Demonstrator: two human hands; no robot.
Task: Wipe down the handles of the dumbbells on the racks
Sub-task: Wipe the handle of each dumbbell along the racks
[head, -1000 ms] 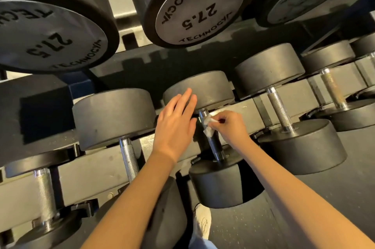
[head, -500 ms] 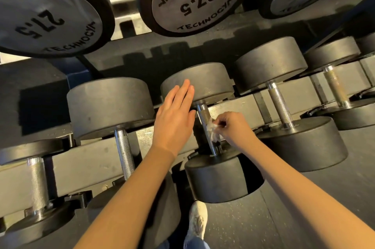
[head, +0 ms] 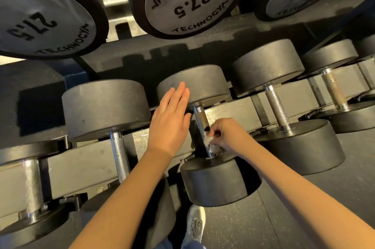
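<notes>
Progress is hard to judge. The rack (head: 81, 165) holds many dumbbells, and nothing shows whether the neighbours' handles, e.g. left handle (head: 119, 157) or right handle (head: 277, 106), are done. The centre dumbbell (head: 213, 181), lower row, is the one in work. Left hand (head: 170, 121) lies flat, fingers straight, against its far head. Right hand (head: 227, 135) pinches a white wipe (head: 211, 147) round the low end of the centre handle (head: 199, 116), w/ the upper part bare. Below are a dark speckled floor (head: 284, 218) and a pale shoe (head: 193, 226).

Matt rubber dumbbell (head: 213, 179), shiny knurled metal handle (head: 199, 115).
</notes>
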